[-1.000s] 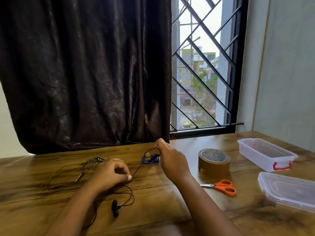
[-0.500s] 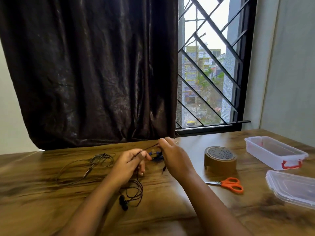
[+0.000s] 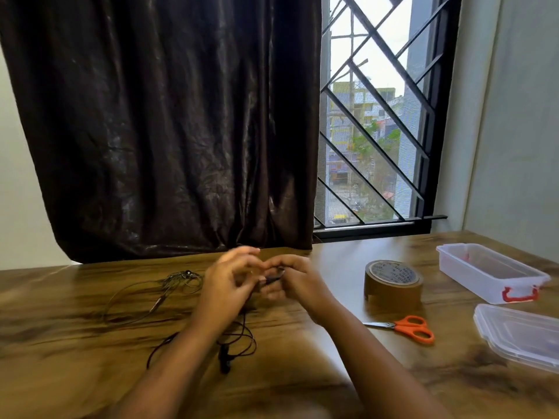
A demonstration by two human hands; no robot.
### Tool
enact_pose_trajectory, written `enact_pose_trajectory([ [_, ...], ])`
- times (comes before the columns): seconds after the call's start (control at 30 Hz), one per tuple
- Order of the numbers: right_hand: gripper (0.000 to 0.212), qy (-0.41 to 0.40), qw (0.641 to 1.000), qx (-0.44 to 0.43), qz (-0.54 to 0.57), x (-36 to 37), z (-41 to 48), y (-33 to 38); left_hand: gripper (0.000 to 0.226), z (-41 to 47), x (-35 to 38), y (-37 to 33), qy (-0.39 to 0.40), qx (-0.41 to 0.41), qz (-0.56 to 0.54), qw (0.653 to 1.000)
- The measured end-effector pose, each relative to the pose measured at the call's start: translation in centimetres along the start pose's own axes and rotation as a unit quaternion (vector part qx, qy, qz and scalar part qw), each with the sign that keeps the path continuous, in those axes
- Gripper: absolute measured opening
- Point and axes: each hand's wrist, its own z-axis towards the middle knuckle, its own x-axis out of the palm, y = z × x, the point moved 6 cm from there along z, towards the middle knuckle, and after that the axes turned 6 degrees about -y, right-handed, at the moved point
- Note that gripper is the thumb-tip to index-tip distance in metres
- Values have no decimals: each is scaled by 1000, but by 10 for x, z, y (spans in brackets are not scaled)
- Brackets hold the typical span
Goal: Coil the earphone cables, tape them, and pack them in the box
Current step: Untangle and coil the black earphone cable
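Both hands are meeting above the counter point(image 3: 302, 373): the left hand point(image 3: 225, 285) and right hand point(image 3: 298, 281) are pinching the black earphone cable point(image 3: 242, 337) in closed fingers, its slack trailing below; the box point(image 3: 491, 272) is sitting far right.

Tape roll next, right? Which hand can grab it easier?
Probably the right hand. The tape roll sits on its side of the table, with nothing between; the left hand would have to cross over.

Daylit window point(image 3: 372, 131), motion-blurred hands, wide-angle bowing
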Motion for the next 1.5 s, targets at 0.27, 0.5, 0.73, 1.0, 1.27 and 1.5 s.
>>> enact_pose_trajectory([
  [0.27,19,128,991,44,19,16,-10,6,48,-11,19,-2,111,27,-7,993],
  [0.5,15,42,989,-2,-144,-23,2,10,7,-4,6,12,87,18,105,991],
  [0.73,19,-79,996,11,-34,-50,13,-3,22,-8,13,14,127,-129,4,983],
  [1.0,23,-77,942,-99,-311,-17,10,-14,14,-11,27,-10,40,-265,-428,863],
  [1.27,23,109,838,-228,-484,54,-22,-4,33,-8,0,22,-192,-300,-403,843],
  [1.5,25,65,803,-265,-530,30,-13,16,44,-8,1,19,-14,-141,20,990],
])
